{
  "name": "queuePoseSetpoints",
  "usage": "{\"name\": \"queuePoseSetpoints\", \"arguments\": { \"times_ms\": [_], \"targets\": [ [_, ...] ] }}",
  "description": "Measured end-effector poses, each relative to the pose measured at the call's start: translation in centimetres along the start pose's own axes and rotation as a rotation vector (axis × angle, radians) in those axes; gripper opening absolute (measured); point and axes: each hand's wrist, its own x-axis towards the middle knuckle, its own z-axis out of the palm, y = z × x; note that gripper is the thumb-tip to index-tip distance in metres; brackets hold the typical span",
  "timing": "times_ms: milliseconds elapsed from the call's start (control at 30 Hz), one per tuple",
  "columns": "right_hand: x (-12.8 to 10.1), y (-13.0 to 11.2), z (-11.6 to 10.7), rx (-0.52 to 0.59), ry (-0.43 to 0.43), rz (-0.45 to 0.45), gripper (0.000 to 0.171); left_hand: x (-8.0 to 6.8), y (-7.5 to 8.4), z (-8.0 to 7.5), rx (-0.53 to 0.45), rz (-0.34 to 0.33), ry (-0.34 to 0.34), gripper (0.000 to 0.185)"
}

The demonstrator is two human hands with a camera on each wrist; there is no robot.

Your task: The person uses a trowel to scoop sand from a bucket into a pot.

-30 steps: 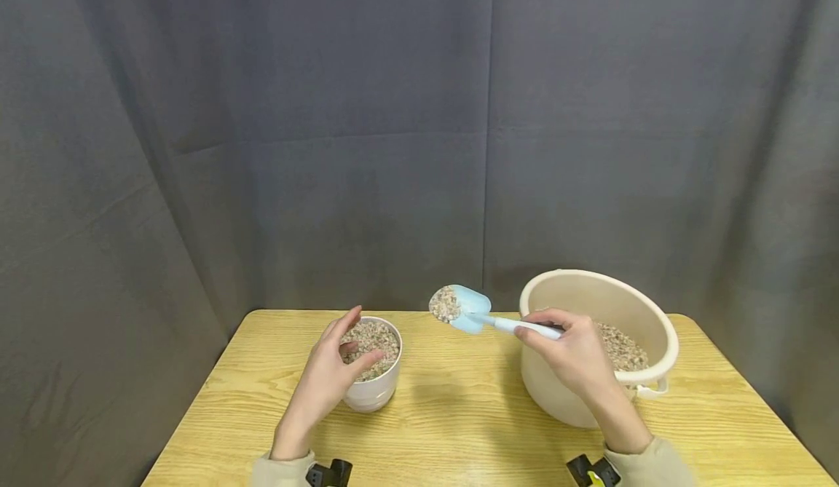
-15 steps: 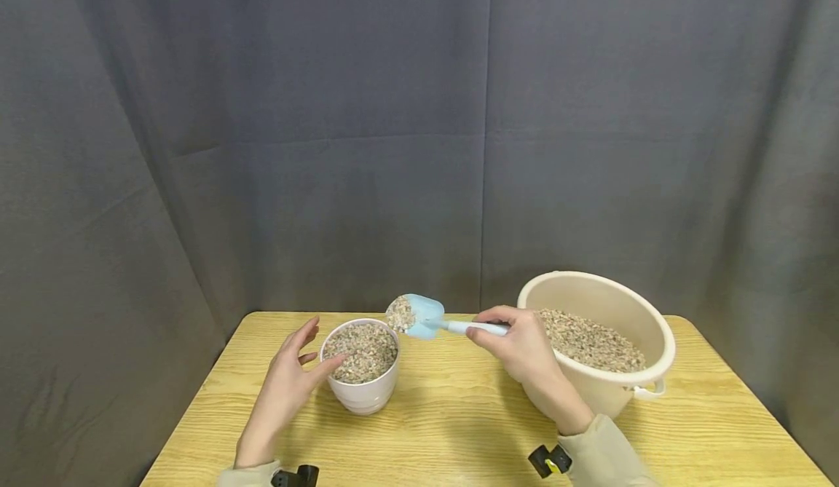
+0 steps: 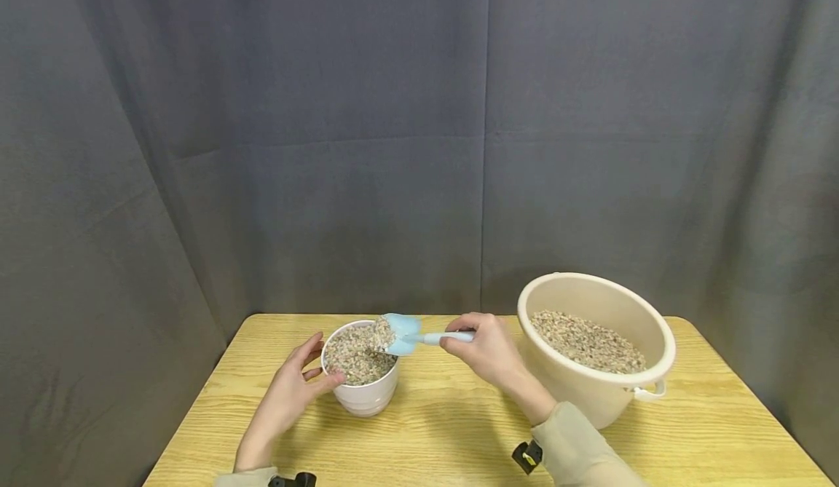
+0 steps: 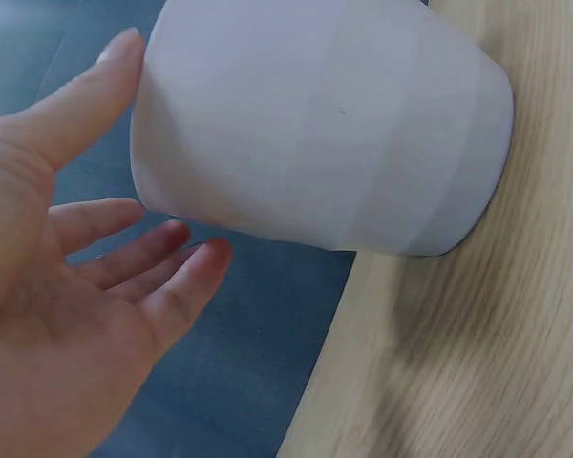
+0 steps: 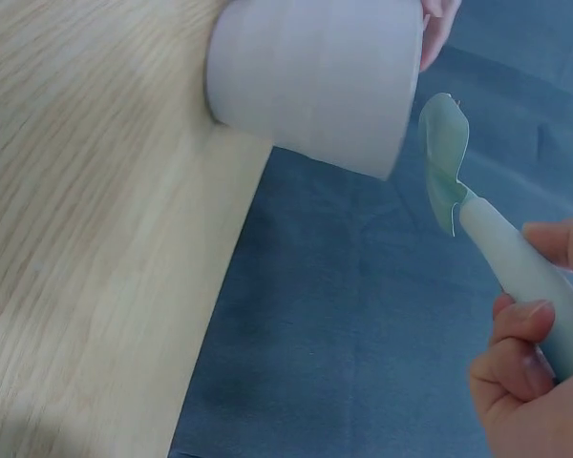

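A small white pot (image 3: 363, 392) filled with gravel stands on the wooden table (image 3: 452, 429). My right hand (image 3: 483, 350) grips the handle of a light blue scoop (image 3: 397, 329). The scoop's blade is over the pot's right rim, tipped down, with gravel on it. My left hand (image 3: 308, 370) is open beside the pot's left side, its thumb touching the wall. In the left wrist view the left hand (image 4: 86, 286) has straight fingers next to the pot (image 4: 325, 124). In the right wrist view the right hand (image 5: 530, 382) holds the scoop (image 5: 444, 162) near the pot (image 5: 315, 81).
A large cream bucket (image 3: 599, 400), part full of gravel (image 3: 586, 341), stands to the right on the table with a small handle on its right side. Dark grey curtains hang behind and on both sides. The table's rounded far edge lies just behind the pot.
My right hand has carried the loaded scoop left and down from beside the bucket to the pot's rim and tipped it. My left hand moved from over the pot to its left side.
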Motion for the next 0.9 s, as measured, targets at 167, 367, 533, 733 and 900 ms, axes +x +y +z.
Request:
{"name": "queuePoseSetpoints", "arguments": {
  "times_ms": [167, 367, 533, 733, 900],
  "targets": [
    [0.5, 0.2, 0.9, -0.03, -0.017, -0.029, 0.008, 0.0, 0.0, 0.2, -0.031, -0.011, -0.029, 0.097],
    [1.0, -0.2, 1.7, -0.05, -0.031, -0.057, 0.008, -0.1, -0.1, 0.3, -0.07, -0.008, -0.051, 0.1],
    [1.4, -0.7, 2.0, -0.065, -0.026, -0.096, 0.007, 0.0, -0.3, 0.4, -0.087, -0.043, -0.051, 0.1],
    [1.8, -1.2, 1.9, -0.104, -0.029, -0.175, 0.006, 0.1, -0.5, 0.4, -0.103, -0.067, -0.049, 0.1],
    [2.2, -1.5, 1.5, -0.157, -0.033, -0.244, 0.005, 0.0, -0.4, 0.5, -0.101, -0.05, -0.045, 0.098]
  ]
}}
